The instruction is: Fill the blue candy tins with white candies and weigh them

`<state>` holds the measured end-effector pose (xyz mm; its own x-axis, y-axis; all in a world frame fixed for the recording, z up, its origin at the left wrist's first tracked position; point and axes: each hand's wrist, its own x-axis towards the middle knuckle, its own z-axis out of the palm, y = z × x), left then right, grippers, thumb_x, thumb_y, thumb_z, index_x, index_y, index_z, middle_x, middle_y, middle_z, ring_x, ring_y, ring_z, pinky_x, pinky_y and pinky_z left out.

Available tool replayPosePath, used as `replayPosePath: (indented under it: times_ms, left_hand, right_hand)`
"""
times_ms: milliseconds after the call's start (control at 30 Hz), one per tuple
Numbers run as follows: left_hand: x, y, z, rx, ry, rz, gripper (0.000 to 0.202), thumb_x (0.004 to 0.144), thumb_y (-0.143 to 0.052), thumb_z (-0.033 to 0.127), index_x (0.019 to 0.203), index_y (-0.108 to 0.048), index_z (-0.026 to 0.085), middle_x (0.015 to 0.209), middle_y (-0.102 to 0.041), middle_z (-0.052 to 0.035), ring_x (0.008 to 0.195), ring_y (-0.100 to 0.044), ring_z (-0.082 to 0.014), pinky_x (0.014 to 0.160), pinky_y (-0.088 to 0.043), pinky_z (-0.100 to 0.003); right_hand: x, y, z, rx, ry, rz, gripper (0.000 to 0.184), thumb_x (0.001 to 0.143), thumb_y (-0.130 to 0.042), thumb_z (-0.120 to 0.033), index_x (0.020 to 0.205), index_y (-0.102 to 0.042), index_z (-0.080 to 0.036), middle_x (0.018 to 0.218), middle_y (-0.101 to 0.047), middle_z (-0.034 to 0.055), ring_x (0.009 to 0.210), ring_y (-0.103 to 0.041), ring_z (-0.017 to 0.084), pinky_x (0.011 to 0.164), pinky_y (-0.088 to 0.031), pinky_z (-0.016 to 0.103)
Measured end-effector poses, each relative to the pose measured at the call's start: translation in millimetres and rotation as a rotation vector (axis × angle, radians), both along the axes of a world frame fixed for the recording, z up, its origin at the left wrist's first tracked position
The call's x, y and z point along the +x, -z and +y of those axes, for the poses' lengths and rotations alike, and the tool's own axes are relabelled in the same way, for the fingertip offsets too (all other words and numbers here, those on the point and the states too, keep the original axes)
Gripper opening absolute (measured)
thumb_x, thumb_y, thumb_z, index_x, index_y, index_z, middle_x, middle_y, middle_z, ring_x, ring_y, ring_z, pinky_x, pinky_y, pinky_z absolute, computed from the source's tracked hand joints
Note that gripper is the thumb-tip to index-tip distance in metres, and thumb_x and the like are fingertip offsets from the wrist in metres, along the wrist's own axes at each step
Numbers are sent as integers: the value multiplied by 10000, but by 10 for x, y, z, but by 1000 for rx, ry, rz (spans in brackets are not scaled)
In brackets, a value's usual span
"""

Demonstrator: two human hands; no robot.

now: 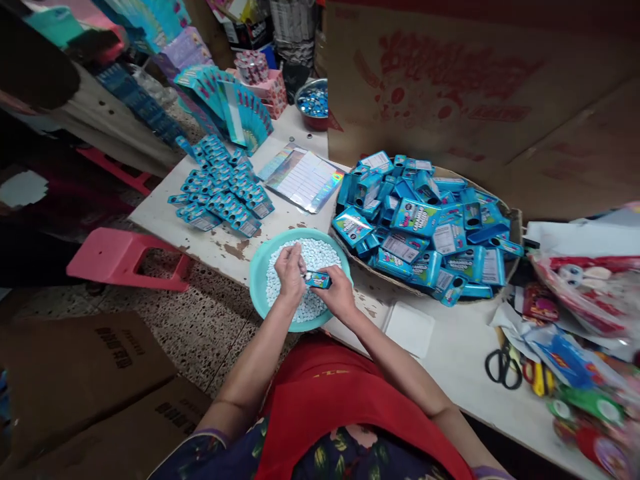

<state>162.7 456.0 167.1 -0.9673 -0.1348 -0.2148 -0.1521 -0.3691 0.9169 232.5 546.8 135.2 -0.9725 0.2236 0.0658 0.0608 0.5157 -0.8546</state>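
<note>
head view: blue box [319, 280] sits in right hand [341, 293], beside left hand [291, 271].

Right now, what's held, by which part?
Right hand grips a small blue printed box by its right end; whether left hand holds anything is unclear.

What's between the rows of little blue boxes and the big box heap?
Shiny sheets lie there on the white table, seen in the head view.
</note>
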Motion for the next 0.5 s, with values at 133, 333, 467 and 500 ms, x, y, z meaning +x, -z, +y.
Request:
replayPosePath:
  times_ms: [133,333,467,500]
  left_hand:
    - [-123,164,-210,-47,8,-16,342,711,-663,451,734,-444,190,462,-288,102,376,-261,-50,382,-225,-165]
    - [-146,520,-533,-1080,218,282,235,757,-619,372,895,-629,183,1054,-632,-96,1094,-532,-261,981,-401,-437]
    - [192,377,-415,-1112,643,662,414,864,-501,351,1237,-508,171,1284,-533,-114,1230,-471,-223,1068,-368,-402]
    - [282,345,-342,-1064,843,766,464,866,-499,346,1299,-457,186,1319,-510,-105,1241,-467,-214,1066,-382,-390]
  right_hand:
    - [32,65,22,-191,44,11,387,561,-824,-230,897,-633,-209,887,-608,-1,882,-572,168,827,-454,282]
    - [440,-35,299,-453,158,150,418,576,-835,-351,919,-647,-204,950,-585,19,926,-576,158,865,-450,278]
    - [785,63,543,-483,297,152,450,561,-840,-409,917,-650,-209,941,-580,32,897,-572,170,827,-454,295]
    - [853,105,563,-483,349,144,460,547,-841,-428,903,-650,-209,929,-585,33,890,-572,174,825,-455,302]
